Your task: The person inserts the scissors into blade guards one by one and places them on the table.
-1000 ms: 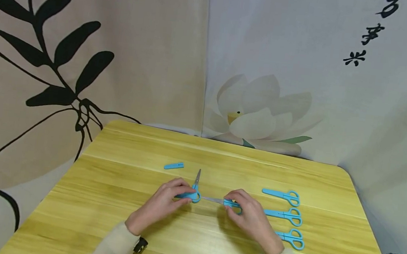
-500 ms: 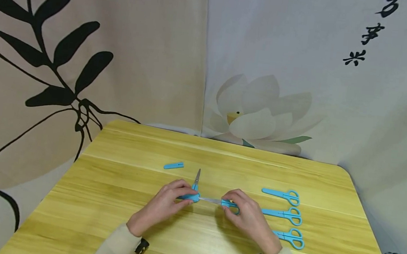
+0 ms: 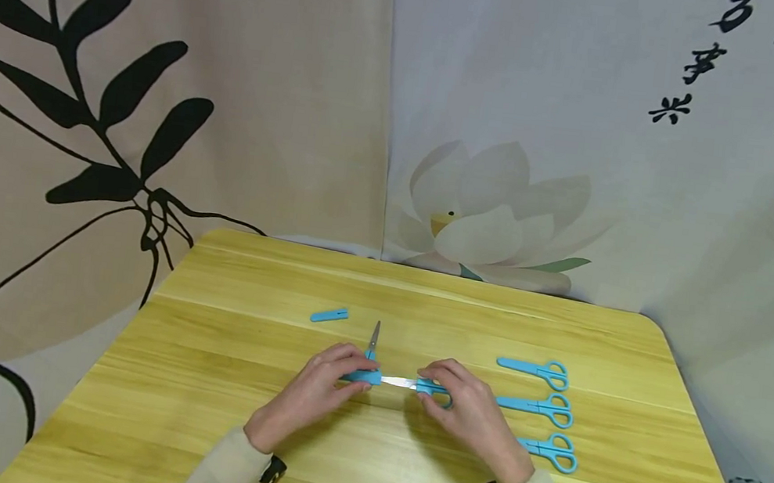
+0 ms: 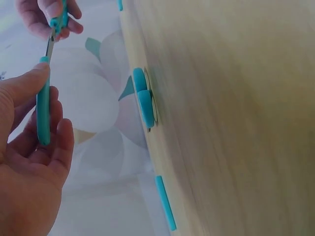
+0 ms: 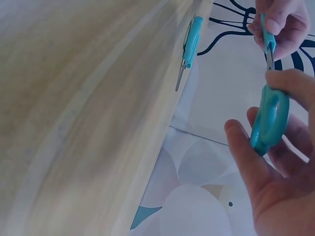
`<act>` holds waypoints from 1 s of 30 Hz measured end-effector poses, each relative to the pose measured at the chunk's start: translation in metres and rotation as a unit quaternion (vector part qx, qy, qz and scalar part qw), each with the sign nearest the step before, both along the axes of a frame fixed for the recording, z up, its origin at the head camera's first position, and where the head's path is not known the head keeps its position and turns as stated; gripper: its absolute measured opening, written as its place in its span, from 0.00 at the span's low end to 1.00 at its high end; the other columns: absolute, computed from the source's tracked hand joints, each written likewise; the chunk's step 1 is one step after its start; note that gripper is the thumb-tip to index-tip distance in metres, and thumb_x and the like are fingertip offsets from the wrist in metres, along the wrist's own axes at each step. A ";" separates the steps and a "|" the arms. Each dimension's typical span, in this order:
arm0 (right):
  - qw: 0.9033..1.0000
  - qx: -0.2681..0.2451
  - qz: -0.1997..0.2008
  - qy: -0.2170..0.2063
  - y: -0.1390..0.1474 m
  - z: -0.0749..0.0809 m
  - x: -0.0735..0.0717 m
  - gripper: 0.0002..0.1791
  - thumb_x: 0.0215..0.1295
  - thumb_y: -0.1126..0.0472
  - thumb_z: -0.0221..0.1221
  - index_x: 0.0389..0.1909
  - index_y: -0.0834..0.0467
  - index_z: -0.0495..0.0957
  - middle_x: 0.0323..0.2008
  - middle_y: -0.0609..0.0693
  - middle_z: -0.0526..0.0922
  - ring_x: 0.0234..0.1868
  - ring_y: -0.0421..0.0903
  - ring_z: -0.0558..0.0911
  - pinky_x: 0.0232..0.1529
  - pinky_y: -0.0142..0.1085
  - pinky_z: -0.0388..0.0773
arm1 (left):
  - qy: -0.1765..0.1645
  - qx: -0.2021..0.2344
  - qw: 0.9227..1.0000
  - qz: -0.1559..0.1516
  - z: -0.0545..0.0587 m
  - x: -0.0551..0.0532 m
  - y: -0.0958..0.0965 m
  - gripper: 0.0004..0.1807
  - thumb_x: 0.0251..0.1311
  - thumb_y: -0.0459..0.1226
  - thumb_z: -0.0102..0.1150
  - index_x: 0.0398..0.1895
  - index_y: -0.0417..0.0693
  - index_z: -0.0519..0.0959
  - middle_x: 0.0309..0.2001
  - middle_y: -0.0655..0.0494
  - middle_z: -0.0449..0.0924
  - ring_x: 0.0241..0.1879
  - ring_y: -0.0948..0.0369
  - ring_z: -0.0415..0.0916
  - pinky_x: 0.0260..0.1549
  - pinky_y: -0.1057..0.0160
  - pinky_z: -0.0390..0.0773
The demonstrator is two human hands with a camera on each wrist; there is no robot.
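My left hand point(image 3: 323, 374) pinches a blue blade cover point(image 4: 44, 110) between thumb and fingers. In my right hand point(image 3: 467, 407) is a pair of blue-handled scissors point(image 5: 271, 118), gripped at the handles with the blades pointing left. The tip of the blades is in the cover's open end, and a length of bare metal shows between the two hands. Just beyond my left fingers, a second pair of scissors point(image 3: 374, 338) lies uncovered on the table, blades pointing away; its handles are mostly hidden in the head view.
Another blue blade cover point(image 3: 330, 315) lies farther back on the wooden table point(image 3: 423, 300). To the right, three covered scissors lie in a column: far scissors point(image 3: 535, 370), middle scissors point(image 3: 540, 406) and near scissors point(image 3: 552, 450), the latter two partly behind my right hand. Printed curtains hang behind.
My hands have come slightly closer together, the left moving right and the right moving left. Less of the bare blades shows between cover and handles. The scissors and cover on the table stay put.
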State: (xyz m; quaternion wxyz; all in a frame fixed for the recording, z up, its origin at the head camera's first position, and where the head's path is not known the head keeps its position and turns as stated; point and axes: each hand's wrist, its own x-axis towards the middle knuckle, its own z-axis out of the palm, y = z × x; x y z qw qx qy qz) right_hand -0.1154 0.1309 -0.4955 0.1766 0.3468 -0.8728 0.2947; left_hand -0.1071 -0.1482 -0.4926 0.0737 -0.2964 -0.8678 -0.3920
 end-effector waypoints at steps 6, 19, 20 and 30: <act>1.000 0.003 -0.001 -0.008 -0.003 0.005 0.002 0.19 0.53 0.65 0.78 0.47 0.58 0.87 0.46 0.47 0.84 0.42 0.44 0.86 0.38 0.39 0.86 | 0.011 0.002 1.000 0.002 -0.002 0.000 0.001 0.13 0.63 0.34 0.72 0.50 0.47 0.87 0.48 0.60 0.82 0.46 0.64 0.79 0.44 0.64 0.84; 1.000 0.002 -0.002 0.016 -0.007 0.004 0.003 0.13 0.54 0.64 0.77 0.41 0.55 0.87 0.46 0.46 0.83 0.41 0.42 0.85 0.38 0.37 0.86 | 0.058 0.024 0.998 -0.007 -0.004 0.001 0.005 0.12 0.60 0.32 0.74 0.48 0.48 0.88 0.47 0.59 0.81 0.47 0.62 0.79 0.42 0.65 0.84; 1.000 0.002 -0.001 0.017 -0.007 0.004 0.003 0.13 0.55 0.64 0.77 0.41 0.55 0.87 0.46 0.46 0.83 0.41 0.42 0.85 0.38 0.37 0.86 | 0.059 0.026 0.998 -0.007 -0.005 0.001 0.006 0.12 0.60 0.32 0.74 0.48 0.48 0.88 0.47 0.59 0.81 0.47 0.62 0.79 0.42 0.65 0.84; 1.000 -0.011 0.007 0.019 -0.009 0.003 0.002 0.13 0.56 0.63 0.76 0.41 0.55 0.87 0.46 0.46 0.83 0.41 0.41 0.85 0.38 0.36 0.86 | 0.063 0.034 0.997 -0.013 -0.007 0.000 0.007 0.12 0.61 0.32 0.73 0.48 0.48 0.88 0.47 0.61 0.81 0.46 0.63 0.79 0.40 0.66 0.84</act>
